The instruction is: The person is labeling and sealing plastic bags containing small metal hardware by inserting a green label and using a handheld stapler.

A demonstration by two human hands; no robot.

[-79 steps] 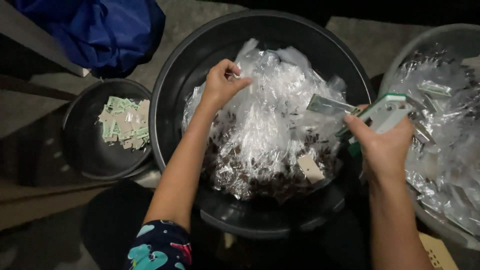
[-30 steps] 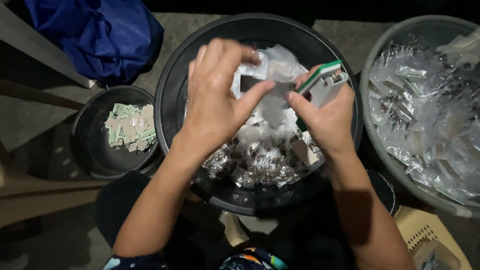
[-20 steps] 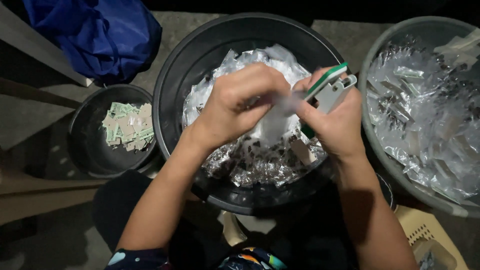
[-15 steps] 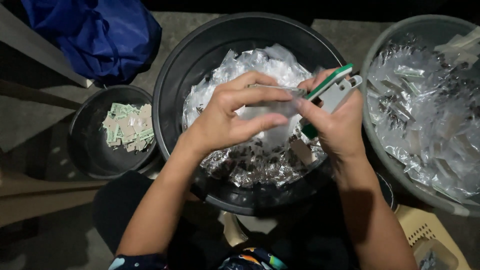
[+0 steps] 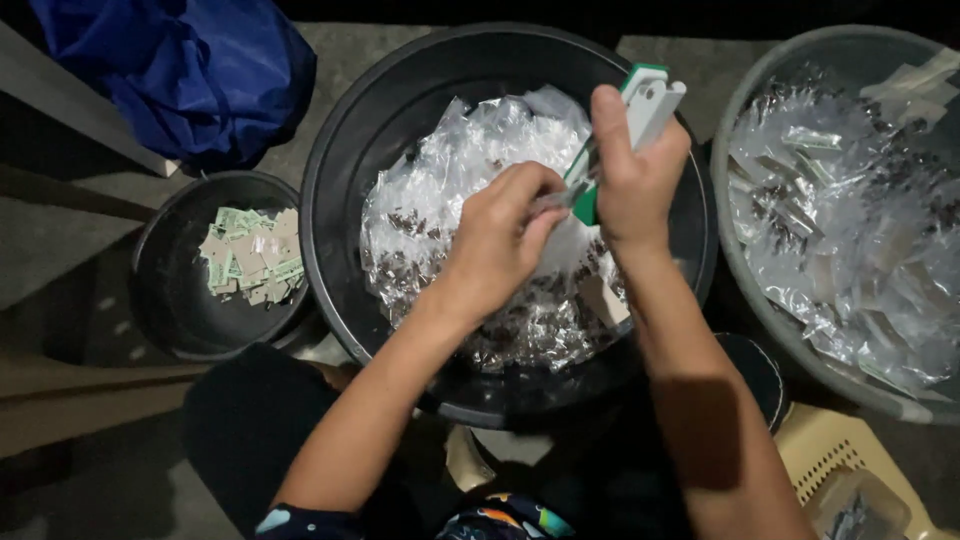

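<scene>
Head view looks down on a large black basin point(image 5: 400, 130) that sits between the person's knees and serves as the landmark. Inside the large black basin lies a heap of clear plastic packets point(image 5: 450, 200) with dark contents. Above the middle of this basin, the left hand point(image 5: 500, 235) has its fingers point(image 5: 535, 190) pinched together on a small clear packet point(image 5: 560, 195), which is mostly hidden by the fingers. Just to the right of it, still above the basin, the right hand point(image 5: 630, 175) has its fingers closed around a green and white hand tool point(image 5: 635, 110); the tool's lower green end touches the small packet, and its white upper end points to the far rim of the basin.

Left of the large basin, just beside it, stands a small black bowl point(image 5: 165, 300) holding a pile of pale green and white paper tags point(image 5: 250, 255). Beyond that bowl, far left of the basin, lies a blue cloth bag point(image 5: 190, 70). Right of the large basin stands a grey basin point(image 5: 735, 230) filled with more clear packets point(image 5: 850, 210). Near the lower right of the large basin, a corner of a beige plastic basket point(image 5: 840, 450) shows.
</scene>
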